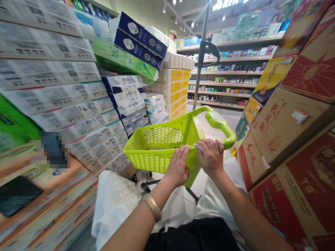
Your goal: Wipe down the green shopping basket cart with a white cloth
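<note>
A lime-green plastic shopping cart with perforated basket walls stands in front of me, its inside mostly bare. My left hand, with a gold bangle on the wrist, is closed over the near rim of the basket, fingers together. Close to its right, my right hand presses a thin white wipe against the cart where the rim meets the handle. Only small edges of the wipe show; the palm hides the rest. The looped handle curves up on the right, beyond my right hand.
Stacked tissue packs rise on the left. A dark phone lies on orange packs at lower left. Cardboard cartons are piled close on the right. A metal pole stands behind the cart, with stocked shelves farther back.
</note>
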Available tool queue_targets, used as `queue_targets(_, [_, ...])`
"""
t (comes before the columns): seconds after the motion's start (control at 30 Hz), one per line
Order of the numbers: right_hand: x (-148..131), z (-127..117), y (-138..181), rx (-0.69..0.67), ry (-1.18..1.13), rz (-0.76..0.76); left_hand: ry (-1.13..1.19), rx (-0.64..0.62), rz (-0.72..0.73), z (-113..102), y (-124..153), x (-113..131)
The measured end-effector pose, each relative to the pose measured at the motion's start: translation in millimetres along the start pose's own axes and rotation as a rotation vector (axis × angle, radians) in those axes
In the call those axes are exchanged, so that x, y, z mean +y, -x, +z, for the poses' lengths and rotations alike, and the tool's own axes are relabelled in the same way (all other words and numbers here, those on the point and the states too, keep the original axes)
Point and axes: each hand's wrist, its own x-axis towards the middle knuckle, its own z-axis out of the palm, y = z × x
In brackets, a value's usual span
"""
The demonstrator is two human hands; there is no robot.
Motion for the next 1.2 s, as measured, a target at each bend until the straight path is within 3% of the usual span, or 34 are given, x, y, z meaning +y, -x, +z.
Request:
queue_targets(0.2, [33,-10,-9,0.122,0.055,0.161,0.036,0.019,-0.004,-1,-2,4])
queue_targets(0.3, [23,-4,-7,0.119,0.031,0.154,0.038,0.026,-0.019,2,-2,5])
queue_targets(0.47, [-11,8,1,-0.012,-0.054,0.017,0.034,0.014,-0.026,2,2,4])
queue_targets(0.6, [-4,4,0,-0.017,-0.054,0.004,0.022,0.015,-0.024,-1,5,4])
queue_targets(0.77, [18,-3,-6,0.083,0.009,0.119,0.027,0.035,-0.028,0,5,6])
queue_targets(0.83, [12,0,-5,0.096,0.009,0.130,0.027,0.040,-0.029,1,5,6])
queue_targets(1.03, [-14,3,-3,-0.042,-0.067,0.020,0.030,0.047,-0.025,0,7,3])
queue_targets(1.2, [29,-13,-16,0.022,0.019,0.025,0.043,0.082,-0.039,-4,8,4])
